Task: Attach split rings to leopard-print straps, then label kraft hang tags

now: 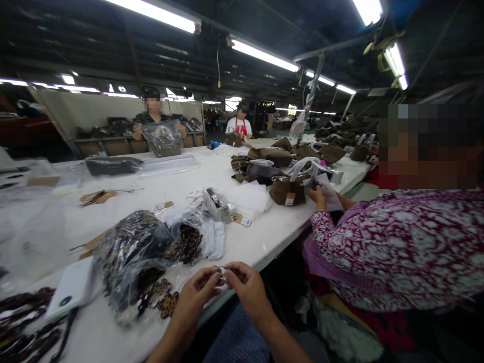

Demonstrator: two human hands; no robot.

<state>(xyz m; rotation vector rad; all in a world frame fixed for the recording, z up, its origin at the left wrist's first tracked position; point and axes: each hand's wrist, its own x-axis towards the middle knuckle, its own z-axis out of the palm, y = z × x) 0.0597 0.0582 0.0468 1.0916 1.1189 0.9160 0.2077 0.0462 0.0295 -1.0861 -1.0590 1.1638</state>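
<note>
At six o'clock in the view, over the near edge of a smooth white tabletop (pixel 260 244), pinching one small, shiny ring-like piece (pixel 221 271) between thumbs and fingertips of left hand (pixel 195 291) and right hand (pixel 247 287), both narrowed onto it. Hours from here on read from that pinch.

Toward ten o'clock, a crinkled, clear plastic bag (pixel 132 239), bulging with mottled brown-and-black bits. At eight, flat flower-shaped pieces (pixel 168 304), leopard-spotted. Between eight and nine, glossy dark chains (pixel 41 297). At nine, a smooth white slab (pixel 73 283) with a round dark spot. At twelve, a boxy grey device (pixel 217 205); near one, a card tag (pixel 242 220). Between one and two, a brown, soft-looking handbag (pixel 280 192), pale-wrapped at the handle.

Mostly hidden by fingertips, the ring-like piece; cannot tell whether metal or plastic. Blurred by glare, the bag's contents. Cut off at the left edge, the chains.

By count: two pinching hands, one slab, one boxy device, at least two flower shapes, three other people: at three in a swirl-printed sleeve (pixel 378 247), at twelve in a red apron (pixel 239 124), at eleven holding a plastic-wrapped bag (pixel 164 140).
</note>
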